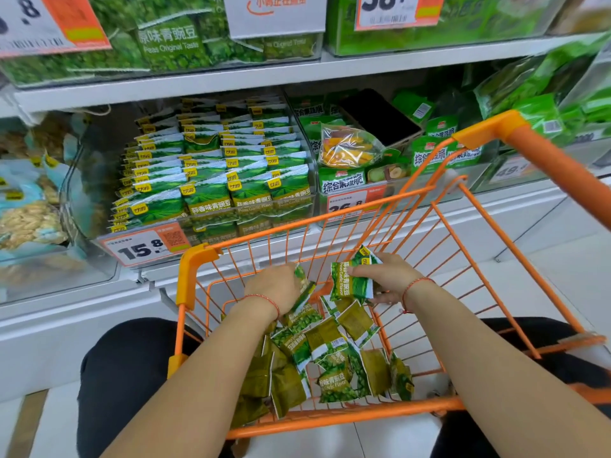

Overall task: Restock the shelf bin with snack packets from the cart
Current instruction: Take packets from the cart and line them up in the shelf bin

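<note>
Both hands grip green snack packets inside the orange cart (198,259): left hand (276,287) one packet (302,285), right hand (390,276) several (a small stack (352,282)).

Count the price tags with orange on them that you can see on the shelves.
5: top shelf far left, top shelf right, garlic pea bin front, mixed-crisp bin front, and a blurred one behind the cart handle. Others may be hidden.
</note>
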{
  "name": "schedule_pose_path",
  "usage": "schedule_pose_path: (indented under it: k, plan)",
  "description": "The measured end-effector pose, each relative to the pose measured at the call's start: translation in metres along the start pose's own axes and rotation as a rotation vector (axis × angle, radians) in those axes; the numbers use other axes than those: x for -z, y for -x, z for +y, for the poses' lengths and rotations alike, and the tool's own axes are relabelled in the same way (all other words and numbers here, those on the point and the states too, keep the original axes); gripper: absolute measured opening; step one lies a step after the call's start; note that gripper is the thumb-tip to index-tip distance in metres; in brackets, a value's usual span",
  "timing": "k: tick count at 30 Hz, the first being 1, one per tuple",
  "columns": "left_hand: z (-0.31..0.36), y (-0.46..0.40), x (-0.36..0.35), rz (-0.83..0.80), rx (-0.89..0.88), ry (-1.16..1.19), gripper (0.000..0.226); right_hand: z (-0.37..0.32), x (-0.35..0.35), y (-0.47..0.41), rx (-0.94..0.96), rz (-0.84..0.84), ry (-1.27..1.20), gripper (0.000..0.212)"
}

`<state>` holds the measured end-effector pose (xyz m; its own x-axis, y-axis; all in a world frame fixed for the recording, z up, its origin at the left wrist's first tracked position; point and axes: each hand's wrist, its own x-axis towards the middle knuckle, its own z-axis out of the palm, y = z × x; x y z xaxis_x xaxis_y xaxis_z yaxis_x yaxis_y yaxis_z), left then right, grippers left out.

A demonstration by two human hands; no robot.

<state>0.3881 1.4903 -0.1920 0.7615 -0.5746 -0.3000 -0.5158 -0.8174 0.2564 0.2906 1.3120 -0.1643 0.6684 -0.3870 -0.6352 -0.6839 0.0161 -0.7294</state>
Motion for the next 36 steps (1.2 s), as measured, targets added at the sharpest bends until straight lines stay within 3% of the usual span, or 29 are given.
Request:
schedule_pose_path:
  k: [2,4,6,9,15,20,27,31,36]
  plan:
    - [0.006,-0.001,0.017,0.029,0.026,0.273,0.021,0.0,0.001,0.0,0.004,0.023,-0.027,0.051]
    - [0.009,-0.002,0.027,-0.043,0.09,0.779,0.027,-0.001,0.0,-0.001,0.011,0.032,-0.003,0.064]
    - [0.017,0.002,0.031,-0.176,0.153,1.15,0.02,-0.004,-0.002,0.0,0.02,-0.021,-0.022,0.053]
    - [0.028,0.01,0.026,-0.236,0.186,1.331,0.013,-0.009,-0.007,0.006,0.004,-0.111,-0.117,0.04]
    - [0.028,0.009,0.019,-0.197,0.29,1.312,0.022,-0.016,-0.012,0.017,-0.018,-0.164,-0.242,0.034]
    - [0.028,0.014,0.014,-0.253,0.339,1.31,0.025,-0.015,-0.014,0.022,-0.018,-0.14,-0.388,0.065]
    - [0.029,0.022,0.003,-0.347,0.486,1.562,0.026,-0.011,-0.017,0.022,-0.01,-0.137,-0.256,0.065]
    - [0.025,0.02,0.0,-0.369,0.483,1.637,0.034,-0.011,-0.014,0.024,-0.044,-0.201,-0.385,0.039]
    - [0.026,0.02,0.002,-0.36,0.472,1.705,0.021,-0.012,-0.008,0.024,-0.084,-0.207,-0.512,0.017]
